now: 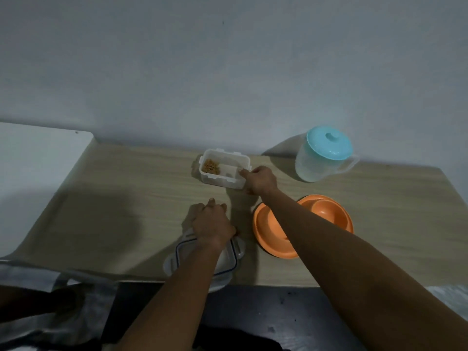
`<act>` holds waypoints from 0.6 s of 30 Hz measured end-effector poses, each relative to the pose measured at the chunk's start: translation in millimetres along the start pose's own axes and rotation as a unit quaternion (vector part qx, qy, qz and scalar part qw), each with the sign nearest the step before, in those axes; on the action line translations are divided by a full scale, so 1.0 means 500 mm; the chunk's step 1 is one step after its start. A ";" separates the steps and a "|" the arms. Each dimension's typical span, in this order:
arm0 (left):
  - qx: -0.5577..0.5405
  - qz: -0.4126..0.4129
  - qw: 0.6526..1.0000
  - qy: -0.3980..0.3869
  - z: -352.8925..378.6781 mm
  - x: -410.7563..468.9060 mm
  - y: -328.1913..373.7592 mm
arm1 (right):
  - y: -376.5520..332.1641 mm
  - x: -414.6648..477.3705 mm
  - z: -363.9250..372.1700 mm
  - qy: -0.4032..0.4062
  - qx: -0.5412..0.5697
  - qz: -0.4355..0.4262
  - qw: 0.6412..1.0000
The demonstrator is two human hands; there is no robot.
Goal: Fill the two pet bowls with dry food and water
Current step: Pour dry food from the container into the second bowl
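Right hand (260,181) grasps food container (224,169); left hand (211,225) presses lid (225,259).

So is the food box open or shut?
Open. The food box has no lid on, so the dry food inside shows. Its lid lies under the left hand.

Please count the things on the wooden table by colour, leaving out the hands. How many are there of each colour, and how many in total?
Orange: 1, the double pet bowl
Clear or white plastic: 2, the food box and its lid
Clear with a blue top: 1, the water jug
Total: 4
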State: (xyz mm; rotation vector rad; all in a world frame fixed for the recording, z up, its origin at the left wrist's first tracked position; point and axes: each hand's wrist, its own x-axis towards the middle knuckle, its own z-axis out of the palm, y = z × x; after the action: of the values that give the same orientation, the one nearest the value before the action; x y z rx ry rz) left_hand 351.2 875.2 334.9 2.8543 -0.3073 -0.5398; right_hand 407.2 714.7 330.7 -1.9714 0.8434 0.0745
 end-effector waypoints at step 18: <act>-0.009 -0.025 1.000 0.005 0.021 -0.015 0.021 | 0.087 -0.159 -0.218 -0.014 0.363 0.060 0.930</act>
State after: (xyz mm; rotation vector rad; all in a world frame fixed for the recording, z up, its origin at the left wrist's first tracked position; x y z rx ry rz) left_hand 338.5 865.1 330.7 2.8527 -0.2285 -0.5359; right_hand 290.4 657.0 387.3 -1.2195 0.8200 -0.1252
